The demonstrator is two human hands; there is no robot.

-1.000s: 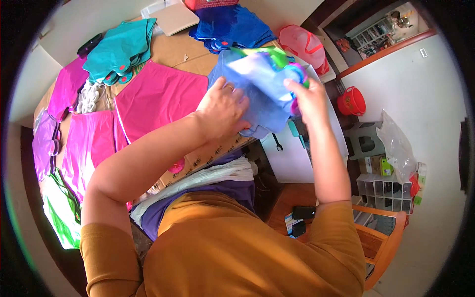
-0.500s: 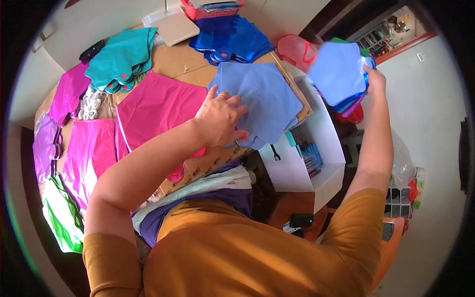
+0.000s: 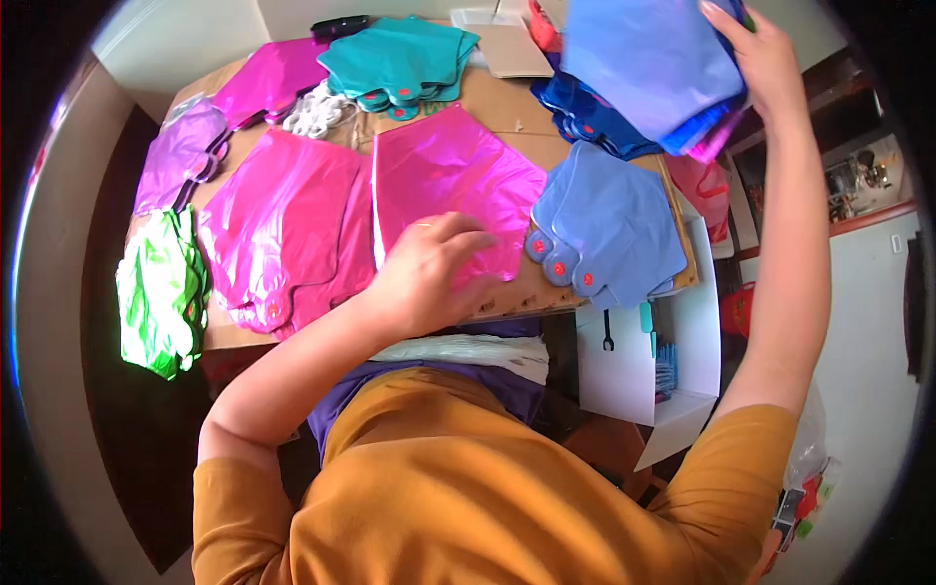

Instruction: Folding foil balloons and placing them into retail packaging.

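Note:
My right hand (image 3: 765, 60) is closed on the edge of a stack of flat foil balloons (image 3: 648, 73), light blue on top with darker blue, purple and magenta below. It holds them raised over the far right of the cardboard. My left hand (image 3: 434, 268), slightly blurred, hovers with loosely bent fingers at the near edge of a bright pink foil balloon (image 3: 453, 185); nothing shows in it. Right of that hand lies a fanned pile of light blue balloons (image 3: 614, 229) with red dots on their tabs. A deeper pink pile (image 3: 283, 224) rests to its left.
More piles line the cardboard (image 3: 497, 102): teal (image 3: 395, 58), magenta (image 3: 268, 83), lilac (image 3: 180, 156), green (image 3: 161, 292) and dark blue (image 3: 595, 122). White loops (image 3: 317, 112) lie among them. An open white box (image 3: 614, 375) stands below the right edge.
My right hand has brought the stack up and over the cardboard's far right. My left hand has left the light blue pile for the pink balloon. The whole view has shifted.

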